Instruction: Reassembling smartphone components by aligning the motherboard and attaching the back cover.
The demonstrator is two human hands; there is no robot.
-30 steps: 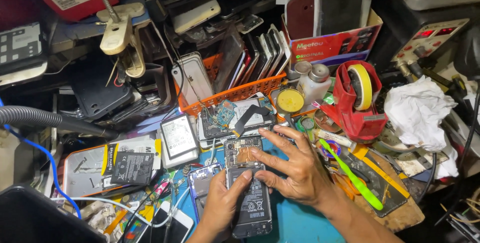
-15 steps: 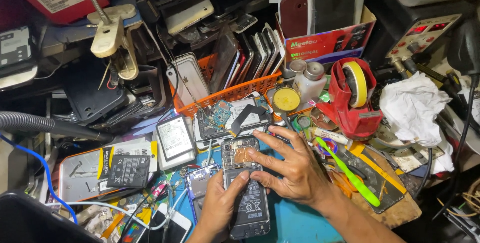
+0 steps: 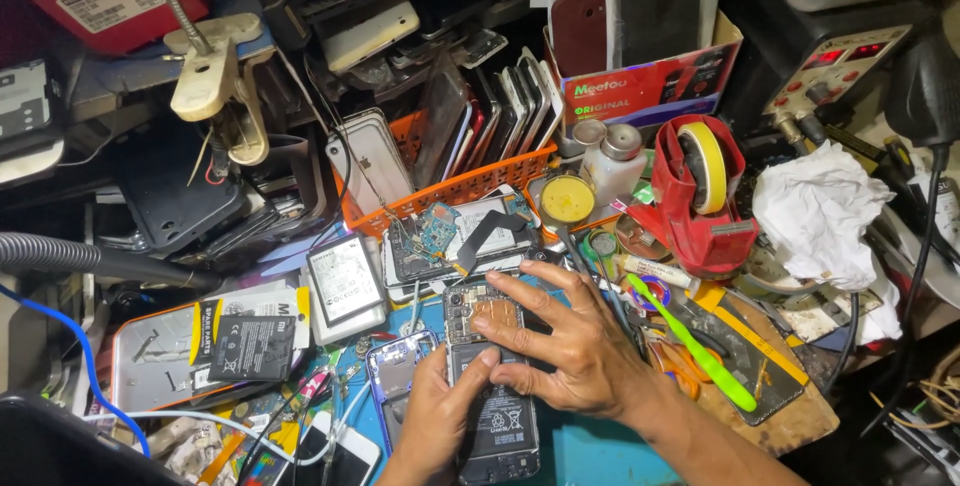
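My left hand [image 3: 432, 424] grips the left edge of the opened smartphone [image 3: 490, 386], thumb on its black battery [image 3: 498, 416]. Phone lies back-off, face down on the blue mat [image 3: 590, 456] at the front of the bench. My right hand [image 3: 560, 351] rests flat on top, fingers [image 3: 520, 291] spread and pressing near the upper board area; not closed round anything, just pushing down. Risks, as I judge them: pressing too hard over the exposed board could crack a part or pinch a flex cable; battery could dent under my thumb. Clutter is tight: purple phone frame [image 3: 395, 371] touching on the left, green toothbrush [image 3: 690, 341] and red tape dispenser [image 3: 700, 196] on the right, so a slip could knock loose parts around.
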